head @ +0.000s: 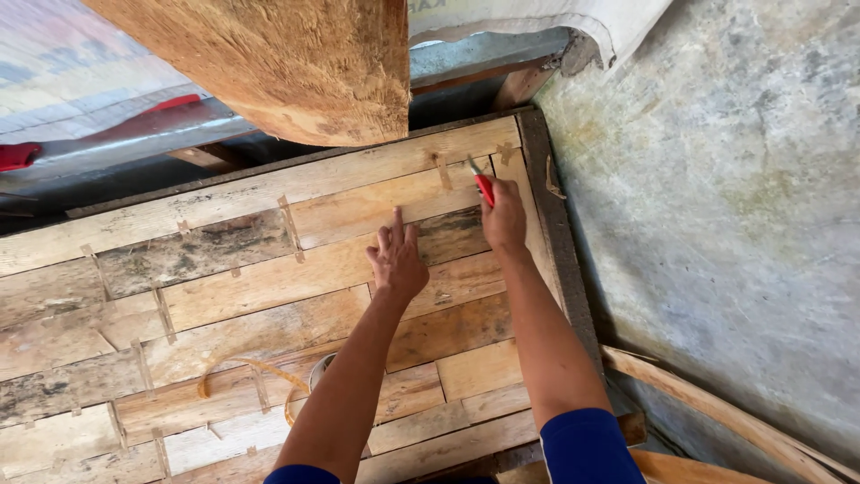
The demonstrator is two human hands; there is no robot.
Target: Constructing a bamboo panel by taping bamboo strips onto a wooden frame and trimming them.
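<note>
Red-handled tool (484,189) (right hand (503,220)), rough planks (269,296)

A panel of rough wooden planks (269,278) is seen from above, bordered on the right by a concrete floor (717,206). The left hand (397,260) is laid flat on the planks with its fingers spread, while a red-handled tool (482,185) is gripped in the right hand (503,218) near the panel's far right corner. A large rough log (287,63) is seen above the panel, and a loose wooden strip (717,408) lies on the floor at lower right.

Both hands on a slatted wooden panel (269,269), log (287,63) behind it, concrete floor (717,224) to its right
</note>
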